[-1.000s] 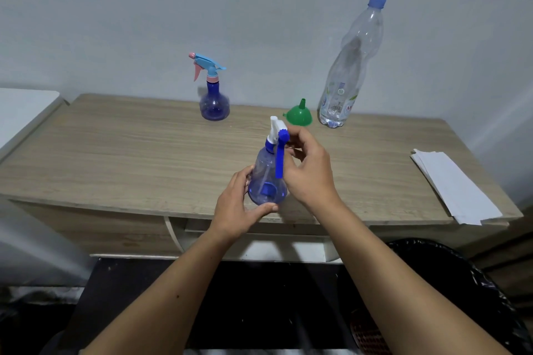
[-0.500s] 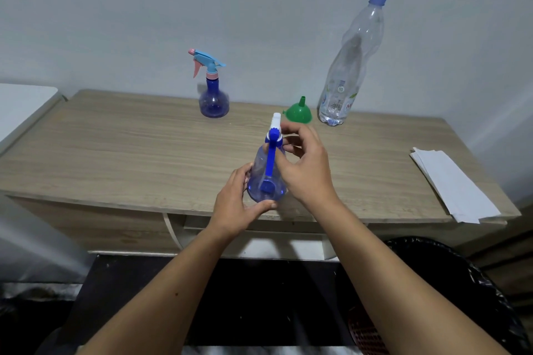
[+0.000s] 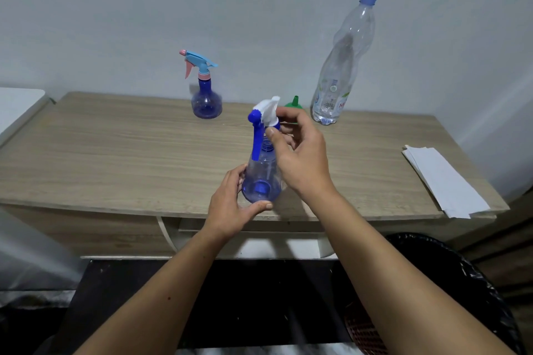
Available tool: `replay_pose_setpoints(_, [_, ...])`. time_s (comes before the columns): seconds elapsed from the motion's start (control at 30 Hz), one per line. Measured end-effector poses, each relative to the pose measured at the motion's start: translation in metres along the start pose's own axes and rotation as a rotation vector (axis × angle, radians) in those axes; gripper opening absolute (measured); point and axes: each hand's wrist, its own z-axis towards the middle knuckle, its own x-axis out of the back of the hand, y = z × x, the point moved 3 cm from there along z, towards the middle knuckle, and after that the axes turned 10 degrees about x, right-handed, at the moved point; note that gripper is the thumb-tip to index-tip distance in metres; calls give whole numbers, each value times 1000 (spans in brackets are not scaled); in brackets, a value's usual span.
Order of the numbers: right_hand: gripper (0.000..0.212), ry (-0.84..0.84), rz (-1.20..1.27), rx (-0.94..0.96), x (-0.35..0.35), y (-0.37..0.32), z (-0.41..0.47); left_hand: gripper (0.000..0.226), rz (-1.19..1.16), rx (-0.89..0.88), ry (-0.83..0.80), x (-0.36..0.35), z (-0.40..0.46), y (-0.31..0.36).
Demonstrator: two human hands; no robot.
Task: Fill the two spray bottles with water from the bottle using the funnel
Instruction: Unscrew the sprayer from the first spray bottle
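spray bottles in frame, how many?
2. One spray bottle stands near the desk's front edge, left hand around its base, right hand on its white spray head. The other stands by the wall. None seem hidden.

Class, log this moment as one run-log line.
step: unscrewing sprayer | left hand: holds bottle | right hand: grips sprayer | funnel: unused | water bottle: capped
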Motion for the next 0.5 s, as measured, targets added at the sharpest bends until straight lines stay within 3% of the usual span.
replay_pose_setpoints(0.5, [26,221,146,47,47,-76,55,103,27,34,5,1,0,-1])
